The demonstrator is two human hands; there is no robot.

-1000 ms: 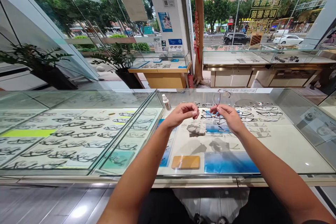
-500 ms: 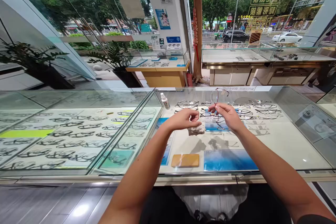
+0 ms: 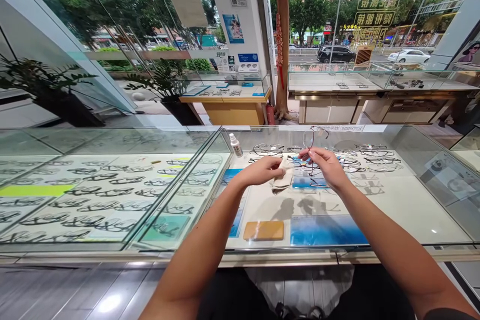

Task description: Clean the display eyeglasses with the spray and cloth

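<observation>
The left hand (image 3: 264,170) pinches a cloth (image 3: 285,179), likely soft and limp, over the tabletop (image 3: 412,205); beside it, the right hand (image 3: 327,164) holds glasses (image 3: 313,141) between pinched fingers, probably light, fragile, best gripped by the frame.

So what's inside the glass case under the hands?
Rows of eyeglasses lie inside the glass case. Whatever the left hand, cloth and right hand cover can't be seen.

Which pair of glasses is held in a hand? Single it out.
The reddish pair of glasses, raised in the right hand; the other pairs lie unheld on display.
</observation>
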